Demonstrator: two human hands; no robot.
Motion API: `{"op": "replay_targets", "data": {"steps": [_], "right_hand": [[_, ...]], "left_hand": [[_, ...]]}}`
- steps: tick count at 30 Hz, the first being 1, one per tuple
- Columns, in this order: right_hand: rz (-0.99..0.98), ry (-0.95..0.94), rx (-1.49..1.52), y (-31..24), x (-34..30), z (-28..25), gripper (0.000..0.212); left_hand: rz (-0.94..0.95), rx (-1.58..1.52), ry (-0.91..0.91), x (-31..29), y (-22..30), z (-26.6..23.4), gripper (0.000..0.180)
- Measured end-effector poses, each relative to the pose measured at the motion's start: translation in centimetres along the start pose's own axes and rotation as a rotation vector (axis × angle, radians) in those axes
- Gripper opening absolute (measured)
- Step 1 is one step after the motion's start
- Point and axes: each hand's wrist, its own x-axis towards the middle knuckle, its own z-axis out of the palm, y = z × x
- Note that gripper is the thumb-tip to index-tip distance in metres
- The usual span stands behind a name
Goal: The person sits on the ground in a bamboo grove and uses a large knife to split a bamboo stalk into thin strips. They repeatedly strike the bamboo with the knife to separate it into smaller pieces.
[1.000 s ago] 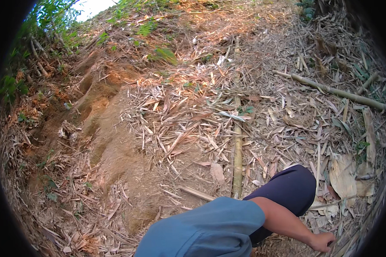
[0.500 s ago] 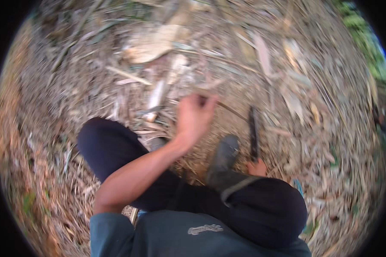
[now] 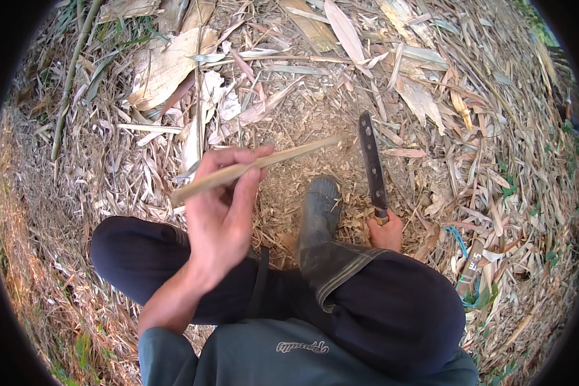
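Note:
Between the thumb and fingers of my left hand (image 3: 220,222) is a pale, thin bamboo strip (image 3: 296,152). It slants upward to the right, its near end by my wrist side and its far end over bare soil. My right hand (image 3: 385,231), low beside my right boot, is closed round the handle of a machete (image 3: 372,164). The dark blade points away from me, with several light spots along it, and is apart from the strip. Part of the right forearm is hidden by my bent knee.
My rubber boot (image 3: 320,206) stands on the soil between my hands. Dry leaves and bamboo husks (image 3: 167,71) cover the ground around. A green stalk (image 3: 71,83) lies at the far left. Blue cord (image 3: 458,241) and a marked wooden piece (image 3: 471,265) lie right of my knee.
My left hand has drawn back toward me and to the left, turning so the strip shows lengthwise. The machete stays in my right hand, its blade tilted slightly more to the left.

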Motion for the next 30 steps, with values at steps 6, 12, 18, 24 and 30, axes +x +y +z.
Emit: {"op": "replay_targets", "data": {"steps": [6, 12, 18, 24, 30], "right_hand": [[-0.067, 0.040, -0.052, -1.0, 0.4, 0.3, 0.018], [-0.135, -0.004, -0.050, -1.7, 0.9, 0.7, 0.017], [-0.202, 0.011, -0.080, -1.7, 1.1, 0.9, 0.017], [-0.073, -0.165, 0.054, -4.1, 2.0, -0.7, 0.013], [-1.142, 0.092, 0.553, -15.2, 1.7, -7.4, 0.023]], "left_hand": [[-0.051, -0.158, 0.002, 2.2, -4.1, -1.4, 0.010], [-0.050, -0.154, -0.032, 2.6, -6.1, -2.1, 0.009], [-0.023, -0.145, -0.120, 3.4, -7.2, -3.5, 0.009], [-0.117, -0.171, -0.061, 3.9, -8.0, -4.5, 0.010], [-0.125, -0.231, -0.038, 3.8, -9.7, -5.5, 0.009]]}}
